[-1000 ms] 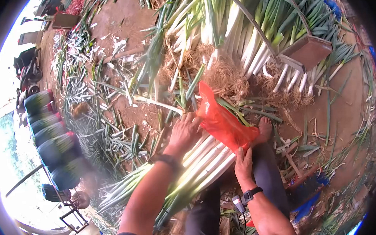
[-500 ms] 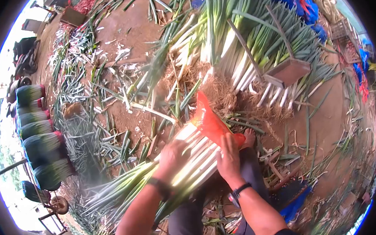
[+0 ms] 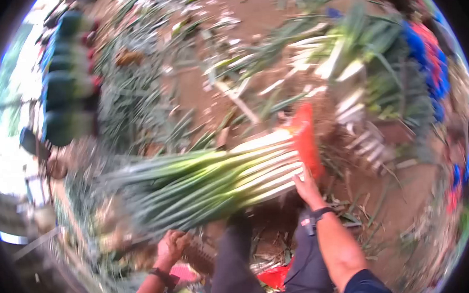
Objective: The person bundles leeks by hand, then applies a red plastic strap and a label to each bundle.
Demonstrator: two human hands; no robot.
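A thick bundle of long green onions (image 3: 230, 173) lies across above my knees, leaves to the left and white stems to the right. An orange-red plastic bag (image 3: 307, 140) covers its root end. My right hand (image 3: 306, 188) grips the near side of the white stems, just beside the bag. Below the leafy end, my left hand (image 3: 172, 247) is apart from the stems with its fingers curled in. Motion blur hides whether anything is in those fingers.
More green onions (image 3: 347, 66) lie piled at the upper right, roots toward me. A scoop-like tray (image 3: 395, 133) sits by them. Bundled onions (image 3: 60, 102) are stacked at the left. Loose leaves (image 3: 142, 103) litter the ground. Red plastic (image 3: 276, 277) lies between my legs.
My left hand has left the white stems and moved down and left. The bundle now lies more level, and the view has swung left. My right hand stays at the stems near the bag.
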